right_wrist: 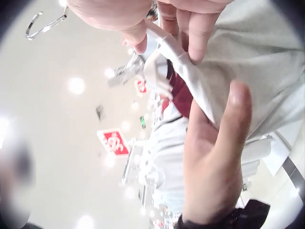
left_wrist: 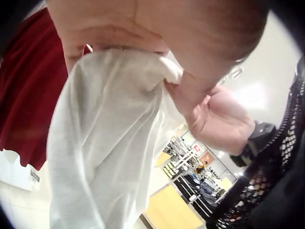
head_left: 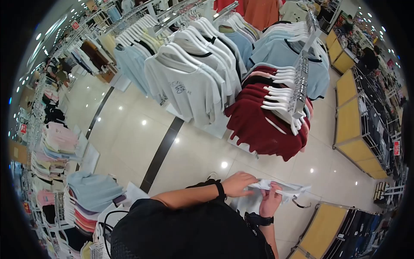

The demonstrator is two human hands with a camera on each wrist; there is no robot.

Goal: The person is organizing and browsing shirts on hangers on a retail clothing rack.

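Note:
A pale, whitish shirt (head_left: pixel 250 203) hangs in front of the person's body, its cloth draping down in soft folds. My left hand (head_left: pixel 239 184), with a black band at the wrist, pinches the shirt's edge between thumb and fingers, which shows clearly in the right wrist view. Opposite it, my right hand (head_left: pixel 271 201) grips the same edge, thumb on one side and fingers on the other; a dark watch (head_left: pixel 260 219) is on that wrist. Beyond the right hand, a metal hanger hook (head_left: pixel 302 203) sticks out past the shirt's top. The palms hide part of the gathered cloth.
Dark red tops (head_left: pixel 269 118) hang on a rack arm just ahead, beside white shirts (head_left: pixel 185 88) on white hangers. A stack of hung tops (head_left: pixel 92 187) stands at left. Wooden-sided display bins (head_left: pixel 323 226) stand at right. Glossy tiled floor (head_left: pixel 129 129) lies between the racks.

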